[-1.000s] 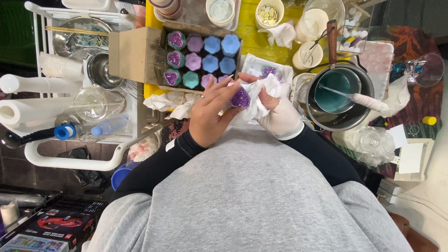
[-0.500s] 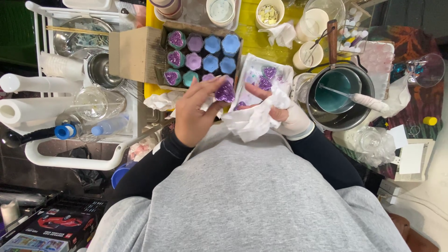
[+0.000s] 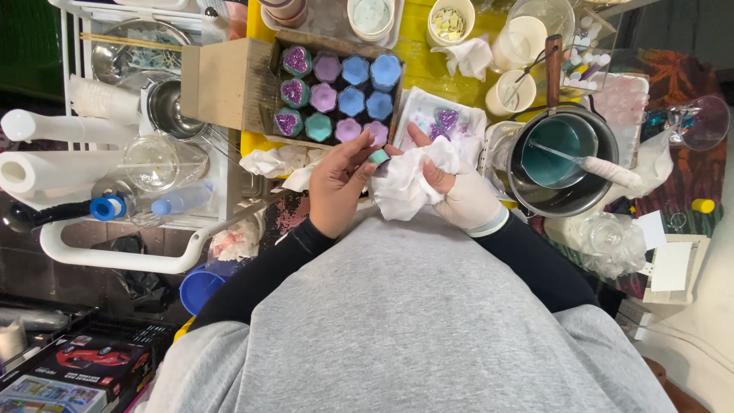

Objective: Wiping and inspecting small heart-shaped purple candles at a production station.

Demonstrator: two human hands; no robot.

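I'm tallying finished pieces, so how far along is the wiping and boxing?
Done: eleven coloured moulded pieces sit in the cardboard box, three glittery purple hearts among them. In hand: the left hand holds a small teal piece against the white tissue in the right hand. Left: a purple heart lies on the white tray.

Both hands (image 3: 397, 180) work in a narrow gap at the bench (image 3: 417, 57) edge, hemmed by the cardboard box (image 3: 229, 84) ahead-left, white tray (image 3: 428, 115) ahead, and metal pot (image 3: 566, 164) right.
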